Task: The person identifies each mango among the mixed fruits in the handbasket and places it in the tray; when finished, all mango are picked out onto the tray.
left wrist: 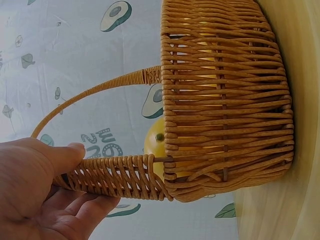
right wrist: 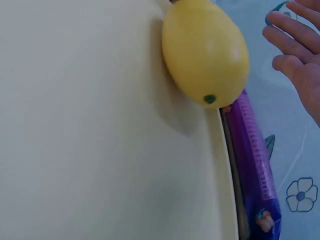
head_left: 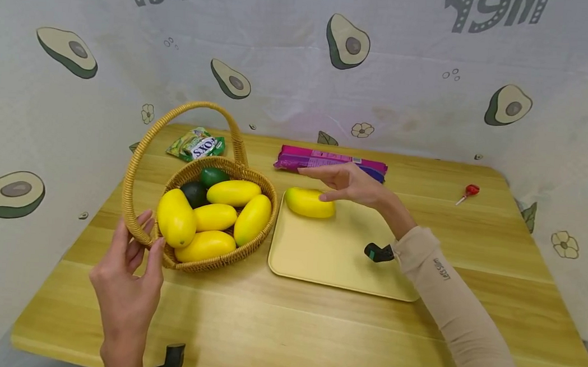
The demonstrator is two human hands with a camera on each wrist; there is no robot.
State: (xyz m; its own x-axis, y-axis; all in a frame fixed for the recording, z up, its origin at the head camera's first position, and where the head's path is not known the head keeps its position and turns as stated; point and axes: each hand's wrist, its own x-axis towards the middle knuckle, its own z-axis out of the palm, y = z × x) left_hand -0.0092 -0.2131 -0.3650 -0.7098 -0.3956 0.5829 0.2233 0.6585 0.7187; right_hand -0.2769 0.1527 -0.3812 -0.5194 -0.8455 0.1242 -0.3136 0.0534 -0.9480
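Observation:
My left hand [head_left: 127,291] holds the lower end of the wicker basket's handle [head_left: 131,182], thumb on one side and fingers on the other, as the left wrist view also shows. The basket [left wrist: 225,100] stands on the table with several yellow mangoes [head_left: 214,247] and two dark green avocados [head_left: 214,177] inside. Over the far left corner of a pale yellow tray [head_left: 335,253], my right hand [head_left: 357,183] hovers with fingers extended and nothing in its grasp. Below it a single mango [right wrist: 205,55] lies on the tray; a gap separates hand and fruit in the right wrist view.
Behind the basket lies a green snack bag [head_left: 197,145]. A purple-pink packet [head_left: 321,158] stretches along the tray's far side. A red lollipop [head_left: 470,190] is at the far right of the wooden table [head_left: 245,326]. Avocado-print cloth [head_left: 292,54] hangs behind.

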